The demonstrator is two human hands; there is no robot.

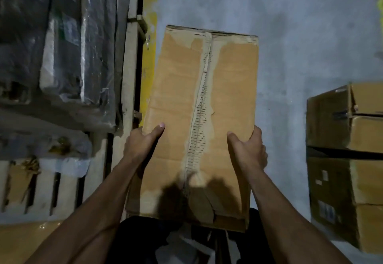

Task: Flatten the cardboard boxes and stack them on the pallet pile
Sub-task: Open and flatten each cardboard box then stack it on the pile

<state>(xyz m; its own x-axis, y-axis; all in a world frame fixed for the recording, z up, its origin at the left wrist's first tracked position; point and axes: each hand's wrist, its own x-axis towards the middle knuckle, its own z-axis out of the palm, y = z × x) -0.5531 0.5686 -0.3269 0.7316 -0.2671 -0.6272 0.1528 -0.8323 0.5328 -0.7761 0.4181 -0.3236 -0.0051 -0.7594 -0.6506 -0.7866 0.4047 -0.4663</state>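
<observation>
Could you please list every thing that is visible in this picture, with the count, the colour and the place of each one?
Brown cardboard box with torn tape seam: one, tan-brown, centre, held up over the floor by both hands.
Stacked brown cardboard boxes: at least two, brown, right edge, standing on the floor.
Wooden pallet: at least one, pale wood, left side, beside the held box.
Dark plastic-wrapped goods: several bundles, black-grey, upper left, on the pallet.
Yellow floor stripe: one, yellow, between the pallet and the held box.
Grey concrete floor: one, grey, behind the box.
Left hand: one, grips the left edge of the box, thumb on its face.
Right hand: one, grips the right edge, thumb on its face.
</observation>
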